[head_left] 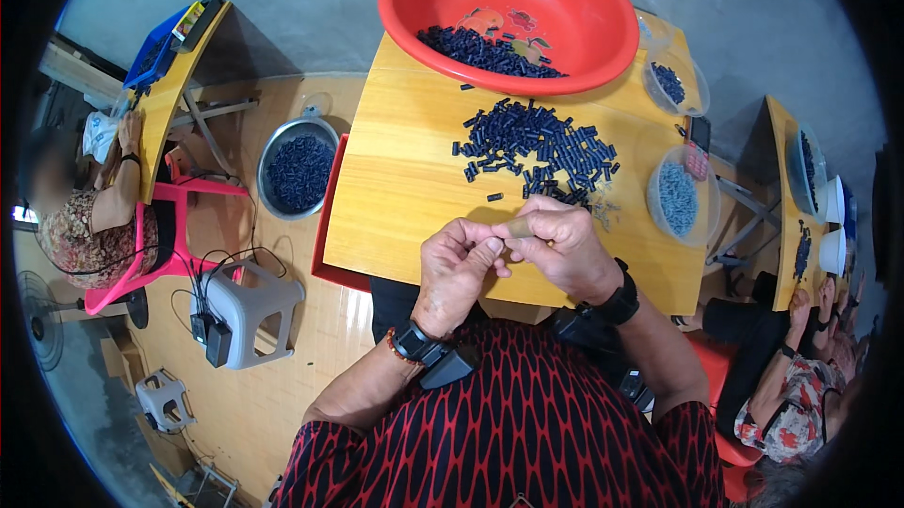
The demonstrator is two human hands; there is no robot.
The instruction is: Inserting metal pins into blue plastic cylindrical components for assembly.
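Note:
My left hand and my right hand meet over the near edge of the yellow table. Fingertips of both are pinched together, and whatever is between them is too small to make out. A tan cover wraps one finger of my right hand. Just beyond the hands lies a loose pile of short black cylindrical pieces. Beside it, close to my right hand, small grey screw-like parts are scattered. Behind the pile stands a red plastic basin, partly filled with the same black pieces.
On the right of the table, one clear tub holds grey parts, another dark pieces. A red-and-black device sits between them. Left on the floor are a metal bowl and a grey stool. People work at tables on both sides.

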